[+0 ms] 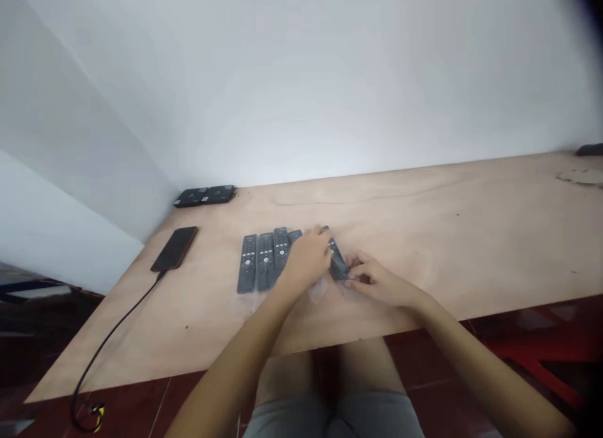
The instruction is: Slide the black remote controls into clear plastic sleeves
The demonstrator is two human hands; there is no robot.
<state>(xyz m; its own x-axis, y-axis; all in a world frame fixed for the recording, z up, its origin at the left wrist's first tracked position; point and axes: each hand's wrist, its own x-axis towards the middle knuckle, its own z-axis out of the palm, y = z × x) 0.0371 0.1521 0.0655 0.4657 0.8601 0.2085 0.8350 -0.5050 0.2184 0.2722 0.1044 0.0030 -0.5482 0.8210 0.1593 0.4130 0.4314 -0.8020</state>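
A dark remote control (338,262) with rows of buttons lies tilted at the right end of a row, with clear plastic wrap at its lower end. My right hand (374,279) pinches that lower end between thumb and fingers. My left hand (308,254) is curled over the upper part, its fingertips against the remote's left side and top. To the left, several similar remote controls (247,263) lie side by side in clear plastic sleeves. My left hand and forearm partly cover the nearest of them. A loose bit of clear plastic (318,291) shows between my hands.
On the wooden table (471,237), a phone (175,249) with a black cable (115,331) lies at left. Two black boxes (218,194) sit by the wall in the back left corner. A dark object (590,150) is at the far right edge.
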